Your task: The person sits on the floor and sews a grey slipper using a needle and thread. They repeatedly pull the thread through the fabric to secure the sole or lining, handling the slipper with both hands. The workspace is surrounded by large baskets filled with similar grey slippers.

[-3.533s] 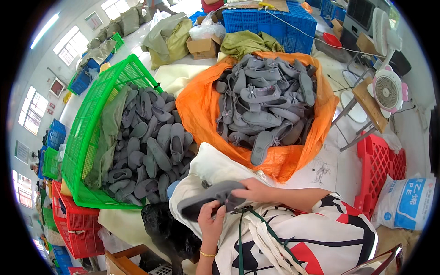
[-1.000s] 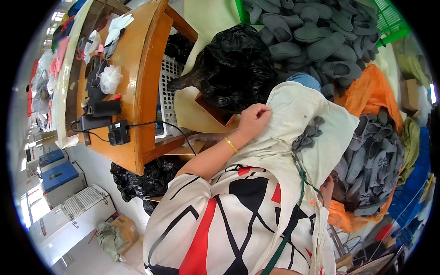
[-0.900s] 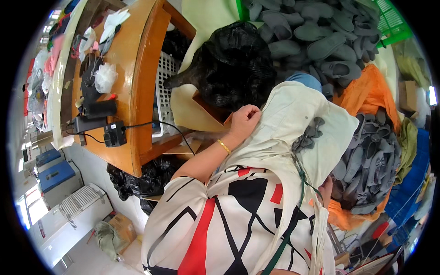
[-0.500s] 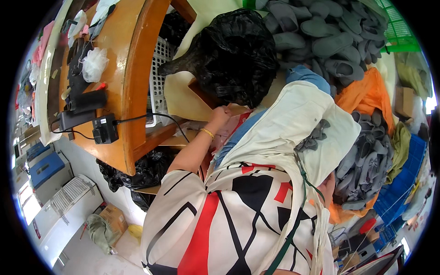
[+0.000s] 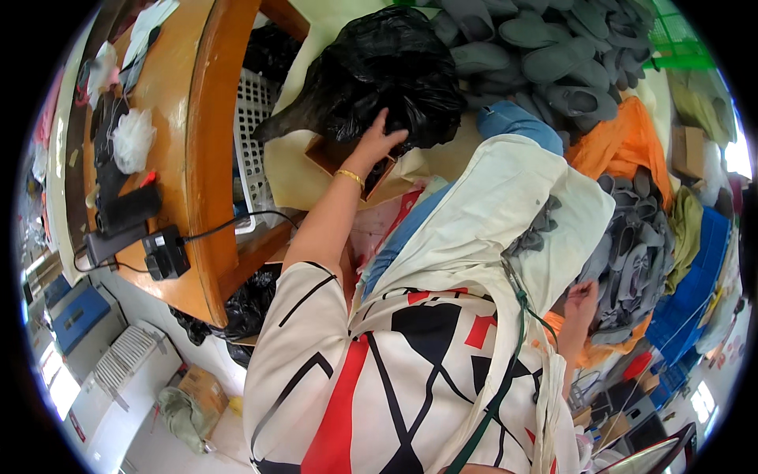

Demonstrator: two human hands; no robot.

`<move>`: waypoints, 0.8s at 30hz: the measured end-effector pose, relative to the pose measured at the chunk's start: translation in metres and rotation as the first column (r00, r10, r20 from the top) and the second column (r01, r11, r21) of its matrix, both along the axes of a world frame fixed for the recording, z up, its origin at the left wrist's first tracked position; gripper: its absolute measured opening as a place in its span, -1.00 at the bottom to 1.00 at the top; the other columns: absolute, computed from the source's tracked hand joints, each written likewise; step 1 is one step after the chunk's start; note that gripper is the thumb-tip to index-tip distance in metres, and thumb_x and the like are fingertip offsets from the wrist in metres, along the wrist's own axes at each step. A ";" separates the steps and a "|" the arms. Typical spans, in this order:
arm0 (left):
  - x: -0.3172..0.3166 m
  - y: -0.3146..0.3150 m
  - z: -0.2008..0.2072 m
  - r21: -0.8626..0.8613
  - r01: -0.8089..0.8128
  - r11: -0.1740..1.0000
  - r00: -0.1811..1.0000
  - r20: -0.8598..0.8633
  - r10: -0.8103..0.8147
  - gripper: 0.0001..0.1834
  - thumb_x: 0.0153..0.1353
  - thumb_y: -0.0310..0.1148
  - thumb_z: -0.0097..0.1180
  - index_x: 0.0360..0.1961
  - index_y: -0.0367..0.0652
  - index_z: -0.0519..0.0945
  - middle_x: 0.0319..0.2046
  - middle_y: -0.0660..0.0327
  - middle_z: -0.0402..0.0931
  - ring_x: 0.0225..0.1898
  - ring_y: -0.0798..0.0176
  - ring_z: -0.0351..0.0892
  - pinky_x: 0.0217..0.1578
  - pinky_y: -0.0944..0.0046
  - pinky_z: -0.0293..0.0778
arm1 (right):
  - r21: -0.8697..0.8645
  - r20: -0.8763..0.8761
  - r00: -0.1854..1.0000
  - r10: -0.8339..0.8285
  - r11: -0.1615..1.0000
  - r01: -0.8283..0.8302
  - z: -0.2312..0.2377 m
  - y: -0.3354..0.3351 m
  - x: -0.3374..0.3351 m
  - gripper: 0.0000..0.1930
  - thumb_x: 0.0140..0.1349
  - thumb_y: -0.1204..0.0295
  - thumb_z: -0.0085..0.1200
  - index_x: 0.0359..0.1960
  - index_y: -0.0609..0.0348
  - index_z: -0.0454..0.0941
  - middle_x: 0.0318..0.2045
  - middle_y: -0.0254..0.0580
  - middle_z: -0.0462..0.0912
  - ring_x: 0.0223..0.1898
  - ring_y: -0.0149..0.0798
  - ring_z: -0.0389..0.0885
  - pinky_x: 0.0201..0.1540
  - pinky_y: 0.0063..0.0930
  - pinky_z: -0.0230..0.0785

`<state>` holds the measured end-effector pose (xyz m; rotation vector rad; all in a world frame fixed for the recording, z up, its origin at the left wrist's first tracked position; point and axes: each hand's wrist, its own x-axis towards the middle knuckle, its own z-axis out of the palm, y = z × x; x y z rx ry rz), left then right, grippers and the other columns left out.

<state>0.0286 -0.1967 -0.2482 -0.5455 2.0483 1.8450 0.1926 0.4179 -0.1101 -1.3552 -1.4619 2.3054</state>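
Note:
My left hand (image 5: 379,145), with a gold bracelet at the wrist, reaches to the near edge of a crumpled black plastic bag (image 5: 395,63). Its fingers are spread and hold nothing visible. An open brown cardboard box (image 5: 325,156) sits under the bag, partly hidden by that hand. At my right side, my right hand (image 5: 581,299) is beside a heap of grey shoe pieces (image 5: 636,253) in an orange bag (image 5: 624,146); its fingers are loosely bent, with nothing visible in them. Several small grey pieces (image 5: 538,229) lie on the cream apron (image 5: 489,197) over my lap.
Grey shoes (image 5: 545,63) are piled ahead, by a green plastic basket (image 5: 677,35). A wooden table (image 5: 207,150) stands at left, with a black cable (image 5: 237,220) over its edge. A white perforated crate (image 5: 251,142) is beside it. Blue crates (image 5: 699,272) stand at right.
My left hand has moved forward and up from below the black bag, and its fingers have spread. My right hand has come out from beside the apron toward the grey heap.

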 end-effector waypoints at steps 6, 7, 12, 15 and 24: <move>-0.027 -0.008 -0.022 -0.262 -0.121 0.957 0.982 -0.176 0.075 -0.31 0.16 -0.23 0.29 0.26 -0.34 0.39 0.04 -0.06 0.57 -0.05 0.17 0.62 -0.01 0.26 0.50 | 0.414 -0.310 0.831 0.462 0.853 -0.319 0.159 -0.172 -0.107 -0.79 0.46 0.33 -0.02 -0.31 0.18 0.49 -0.45 -0.34 0.46 -0.45 -0.46 0.43 -0.32 -0.53 0.35; -0.018 -0.015 -0.043 -0.290 -0.154 0.944 0.958 -0.276 0.072 -0.40 0.19 -0.27 0.28 0.20 -0.35 0.46 -0.02 -0.02 0.61 -0.12 0.21 0.64 -0.06 0.27 0.52 | 0.478 -0.353 0.743 0.569 0.792 -0.379 0.177 -0.201 -0.118 -0.79 0.46 0.41 -0.09 -0.32 0.24 0.51 -0.43 -0.29 0.50 -0.44 -0.45 0.45 -0.31 -0.54 0.35; 0.017 0.010 0.004 -0.196 -0.179 0.964 0.954 -0.275 0.122 -0.76 0.28 -0.38 0.21 -0.07 -0.23 0.64 -0.29 0.31 0.64 -0.29 0.49 0.57 -0.33 0.46 0.49 | 0.792 -0.423 0.054 0.904 0.398 -0.463 0.259 -0.293 -0.159 -0.51 0.24 -0.04 0.19 -0.48 0.23 0.63 -0.52 -0.31 0.47 -0.55 -0.33 0.46 -0.47 -0.53 0.32; 0.056 0.034 0.019 -0.195 -0.200 0.960 0.975 -0.134 0.176 -0.83 0.27 -0.43 0.18 -0.15 -0.26 0.66 -0.34 0.31 0.64 -0.34 0.50 0.51 -0.24 0.44 0.47 | 0.696 -0.584 -0.038 0.811 0.476 -0.537 0.267 -0.314 -0.173 -0.60 0.08 0.03 0.38 -0.46 0.15 0.70 -0.56 -0.40 0.45 -0.59 -0.42 0.45 -0.56 -0.62 0.29; 0.088 0.063 -0.019 -0.426 0.496 0.757 0.861 0.132 -0.490 -0.66 0.20 -0.27 0.16 -0.06 -0.23 0.63 -0.11 -0.09 0.63 -0.07 -0.12 0.62 -0.04 0.08 0.51 | 0.598 -0.590 -0.009 0.807 0.429 -0.677 0.279 -0.292 -0.201 -0.78 0.04 0.19 0.41 -0.51 0.03 0.71 -0.55 -0.36 0.53 -0.63 -0.49 0.45 -0.66 -0.65 0.23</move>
